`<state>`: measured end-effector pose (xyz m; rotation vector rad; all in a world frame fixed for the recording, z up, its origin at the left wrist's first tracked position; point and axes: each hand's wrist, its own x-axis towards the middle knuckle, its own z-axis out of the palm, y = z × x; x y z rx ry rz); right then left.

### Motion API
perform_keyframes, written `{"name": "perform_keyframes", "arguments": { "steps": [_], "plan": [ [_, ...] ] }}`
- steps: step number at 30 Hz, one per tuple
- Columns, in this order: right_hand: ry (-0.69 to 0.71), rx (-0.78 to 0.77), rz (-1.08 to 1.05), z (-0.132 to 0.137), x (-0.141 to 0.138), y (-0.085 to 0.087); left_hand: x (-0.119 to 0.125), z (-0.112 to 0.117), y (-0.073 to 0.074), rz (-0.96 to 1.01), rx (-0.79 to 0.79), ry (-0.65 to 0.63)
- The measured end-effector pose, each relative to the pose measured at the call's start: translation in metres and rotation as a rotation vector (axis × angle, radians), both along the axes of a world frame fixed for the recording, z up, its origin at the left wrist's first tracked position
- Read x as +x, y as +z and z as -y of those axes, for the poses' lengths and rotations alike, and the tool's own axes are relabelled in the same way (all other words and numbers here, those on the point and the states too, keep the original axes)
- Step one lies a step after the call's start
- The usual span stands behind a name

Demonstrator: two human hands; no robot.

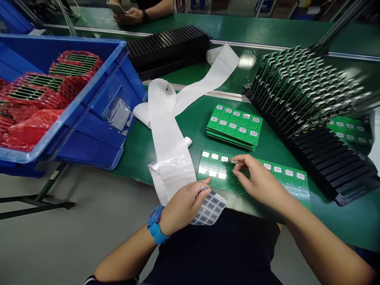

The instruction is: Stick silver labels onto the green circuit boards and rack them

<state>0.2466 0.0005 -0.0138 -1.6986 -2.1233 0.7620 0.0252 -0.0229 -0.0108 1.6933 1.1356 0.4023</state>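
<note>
My left hand [184, 206] grips a backing sheet of small grey-white labels [210, 209], and its fingers rest at the near edge of a green circuit board panel [218, 172]. That panel lies flat on the bench with white labels in rows. My right hand [257, 182] hovers low over the panel, fingertips close together at a label row. Whether they pinch a label is hidden. A long white backing strip [169, 138] trails from beside my left hand up the bench. A stack of labelled panels [234, 126] sits beyond my hands.
A black rack holds several upright circuit boards [303, 87] on the right. A blue crate [101, 114] of red-bagged boards overhangs the left bench edge. A black slotted rack [169, 51] stands beyond. A co-worker's hands [127, 16] hold a phone across the far bench.
</note>
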Motion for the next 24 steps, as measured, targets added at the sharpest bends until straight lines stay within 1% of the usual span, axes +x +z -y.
{"name": "perform_keyframes", "arguments": {
  "steps": [2,3,5,8,11,13,14,15,16,17,19,21,24],
  "plan": [
    [0.035,-0.167,-0.128,-0.001,0.007,0.000,0.000,0.001,0.002,0.020,-0.004,-0.005],
    [0.048,-0.211,-0.149,-0.002,0.008,-0.001,0.000,0.002,0.002,0.029,-0.004,-0.005],
    [0.056,-0.218,-0.138,-0.002,0.008,-0.005,0.000,0.002,0.002,0.031,-0.003,0.001],
    [0.052,-0.138,-0.066,0.002,0.003,-0.013,0.000,0.003,0.000,0.007,0.001,0.015],
    [0.097,-0.001,0.044,0.011,-0.001,-0.018,0.000,0.005,-0.002,-0.005,0.016,0.024],
    [0.098,0.138,0.104,0.019,-0.006,-0.016,0.000,0.005,-0.004,-0.004,0.032,0.037],
    [0.072,0.212,0.109,0.022,-0.008,-0.013,0.000,0.006,-0.004,0.001,0.044,0.041],
    [0.040,0.267,0.088,0.025,-0.012,-0.009,0.000,0.006,-0.004,0.013,0.058,0.040],
    [0.023,0.285,0.034,0.027,-0.016,-0.005,-0.001,0.006,-0.004,0.028,0.074,0.034],
    [0.022,0.263,-0.048,0.029,-0.021,0.000,-0.001,0.006,-0.004,0.045,0.093,0.026],
    [0.049,0.138,-0.247,0.028,-0.031,0.008,-0.002,0.006,-0.004,0.070,0.136,0.008],
    [0.058,0.013,-0.400,0.026,-0.040,0.013,-0.002,0.005,-0.005,0.077,0.180,0.005],
    [0.035,-0.097,-0.491,0.024,-0.049,0.015,-0.002,0.005,-0.008,0.087,0.237,0.025]
  ]
}}
